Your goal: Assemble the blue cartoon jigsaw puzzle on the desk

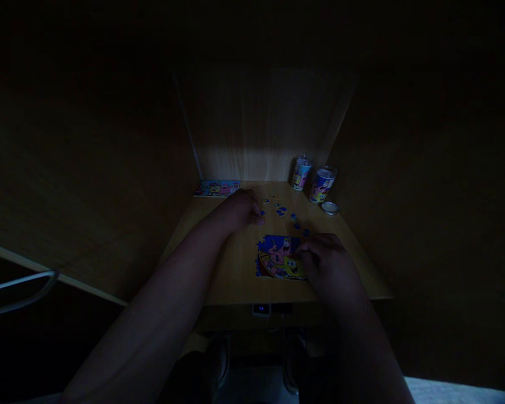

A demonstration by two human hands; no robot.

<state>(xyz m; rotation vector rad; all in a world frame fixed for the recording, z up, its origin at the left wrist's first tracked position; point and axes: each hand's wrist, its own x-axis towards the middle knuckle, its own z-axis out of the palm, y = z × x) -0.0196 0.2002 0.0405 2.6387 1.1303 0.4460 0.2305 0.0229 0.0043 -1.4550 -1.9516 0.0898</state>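
Observation:
A partly joined cartoon jigsaw puzzle [278, 258] lies flat near the table's front edge, blue with pink and yellow figures. My right hand [326, 258] rests at its right side, thumb and forefinger pinched together over that edge and hiding part of it. Whatever is between those fingertips is hidden. Farther back and to the left, my left hand [243, 210] is closed, with its fingertips down at a small pink puzzle piece [261, 221]. Several loose blue puzzle pieces [281, 211] are scattered between the hands and beyond the puzzle.
Two cartoon-printed cans, one [302, 173] behind the other [322, 185], stand at the back right beside a round lid [330, 208]. A printed picture strip [219, 188] lies at the back left. Wooden panels enclose the table [231, 280]. A small lit device [261, 309] sits below the front edge.

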